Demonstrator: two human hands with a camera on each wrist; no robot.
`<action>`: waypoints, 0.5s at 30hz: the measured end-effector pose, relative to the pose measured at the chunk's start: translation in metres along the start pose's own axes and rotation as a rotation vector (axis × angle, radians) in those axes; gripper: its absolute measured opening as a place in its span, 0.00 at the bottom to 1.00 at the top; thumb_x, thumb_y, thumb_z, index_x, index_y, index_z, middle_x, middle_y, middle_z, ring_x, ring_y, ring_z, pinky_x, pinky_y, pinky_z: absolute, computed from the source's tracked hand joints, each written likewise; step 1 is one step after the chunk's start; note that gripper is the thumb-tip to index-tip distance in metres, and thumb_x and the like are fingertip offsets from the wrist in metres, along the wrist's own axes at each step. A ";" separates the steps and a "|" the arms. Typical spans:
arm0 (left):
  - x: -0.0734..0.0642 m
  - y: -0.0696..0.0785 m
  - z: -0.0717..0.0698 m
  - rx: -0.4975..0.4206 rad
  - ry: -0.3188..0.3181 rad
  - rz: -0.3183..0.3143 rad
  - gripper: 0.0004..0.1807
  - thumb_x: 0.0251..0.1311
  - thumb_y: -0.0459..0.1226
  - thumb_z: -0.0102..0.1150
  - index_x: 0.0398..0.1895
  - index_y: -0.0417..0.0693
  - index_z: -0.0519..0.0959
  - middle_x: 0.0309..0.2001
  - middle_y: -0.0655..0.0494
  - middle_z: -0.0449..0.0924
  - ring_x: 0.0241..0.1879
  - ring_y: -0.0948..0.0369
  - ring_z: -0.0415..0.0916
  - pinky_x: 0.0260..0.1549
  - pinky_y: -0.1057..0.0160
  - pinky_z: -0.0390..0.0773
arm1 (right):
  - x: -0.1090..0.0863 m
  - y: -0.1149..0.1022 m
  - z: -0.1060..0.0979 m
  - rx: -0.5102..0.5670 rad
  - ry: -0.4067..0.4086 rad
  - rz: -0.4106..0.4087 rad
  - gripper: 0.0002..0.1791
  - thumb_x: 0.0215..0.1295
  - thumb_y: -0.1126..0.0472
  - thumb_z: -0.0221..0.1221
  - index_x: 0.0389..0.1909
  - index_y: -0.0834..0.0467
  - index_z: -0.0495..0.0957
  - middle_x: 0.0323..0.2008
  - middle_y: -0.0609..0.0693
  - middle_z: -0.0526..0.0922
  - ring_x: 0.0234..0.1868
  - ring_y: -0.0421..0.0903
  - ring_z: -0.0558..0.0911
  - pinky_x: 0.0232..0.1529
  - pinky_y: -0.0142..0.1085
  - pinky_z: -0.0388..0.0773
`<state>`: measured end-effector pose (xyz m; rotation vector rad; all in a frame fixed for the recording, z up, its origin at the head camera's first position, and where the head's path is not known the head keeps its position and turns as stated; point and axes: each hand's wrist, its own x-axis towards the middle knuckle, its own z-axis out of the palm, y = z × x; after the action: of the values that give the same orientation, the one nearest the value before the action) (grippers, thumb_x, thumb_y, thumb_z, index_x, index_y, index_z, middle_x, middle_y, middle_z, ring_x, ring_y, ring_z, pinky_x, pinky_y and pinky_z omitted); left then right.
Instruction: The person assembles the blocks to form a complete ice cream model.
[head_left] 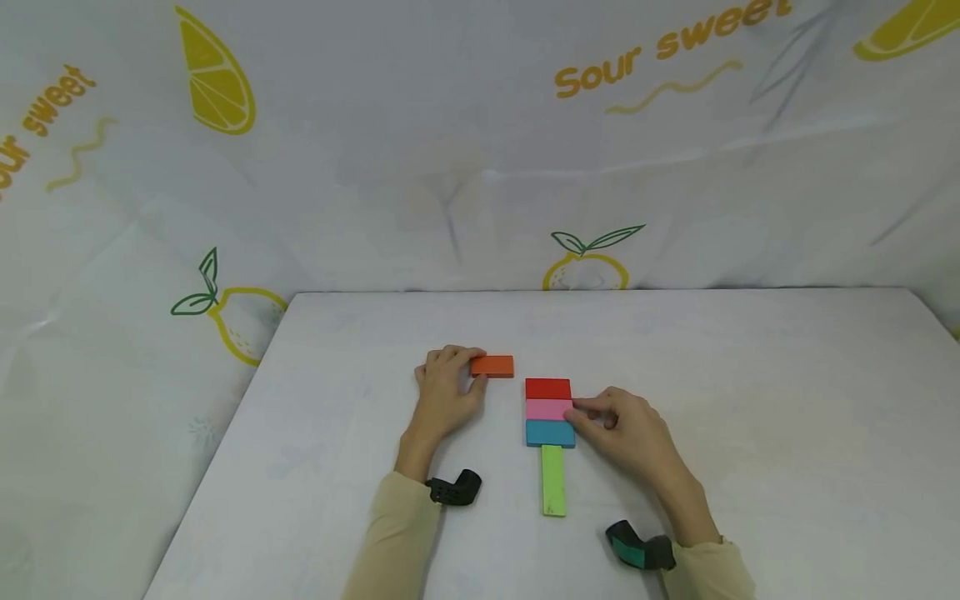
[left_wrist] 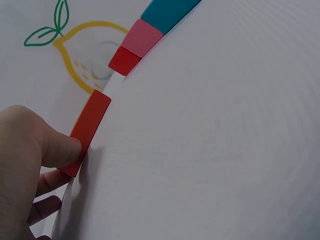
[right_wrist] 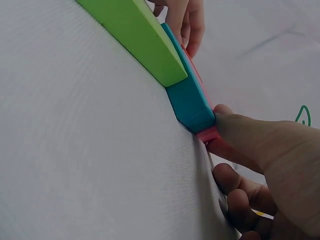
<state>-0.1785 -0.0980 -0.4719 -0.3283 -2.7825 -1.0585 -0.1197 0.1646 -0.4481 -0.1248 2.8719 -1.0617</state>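
My left hand (head_left: 444, 398) pinches the left end of an orange block (head_left: 498, 366), which lies flat on the table; in the left wrist view the thumb presses along the side of it. To the right, red (head_left: 547, 388), pink (head_left: 546, 409) and blue (head_left: 549, 433) blocks lie edge to edge in a stack-like row. A light green block (head_left: 552, 483) runs lengthwise from the middle of the blue one toward the front. My right hand (head_left: 636, 435) pinches the right end of the pink block with thumb and index finger, its other fingers curled beneath.
The white table (head_left: 787, 417) reaches back to a pale cloth (head_left: 375, 225) printed with lemons and lettering. A black wrist device (head_left: 457, 488) sits by the left sleeve; another black device (head_left: 637, 548) with a green panel is at the right wrist.
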 end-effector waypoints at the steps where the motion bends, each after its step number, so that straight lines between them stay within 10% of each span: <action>1: 0.000 0.001 0.001 -0.002 -0.003 0.003 0.18 0.64 0.38 0.61 0.57 0.51 0.83 0.54 0.49 0.81 0.58 0.47 0.68 0.54 0.42 0.59 | 0.000 0.000 0.000 0.001 0.000 0.002 0.19 0.63 0.51 0.69 0.51 0.56 0.88 0.30 0.47 0.78 0.30 0.43 0.71 0.27 0.30 0.63; 15: 0.002 0.010 0.011 0.031 -0.037 0.020 0.18 0.65 0.39 0.61 0.58 0.52 0.82 0.55 0.51 0.81 0.57 0.49 0.69 0.55 0.43 0.60 | 0.001 0.002 0.001 0.008 0.002 0.001 0.19 0.63 0.51 0.69 0.51 0.55 0.88 0.29 0.47 0.78 0.30 0.43 0.71 0.26 0.31 0.62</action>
<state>-0.1789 -0.0829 -0.4734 -0.3752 -2.8184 -1.0137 -0.1204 0.1652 -0.4499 -0.1228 2.8684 -1.0738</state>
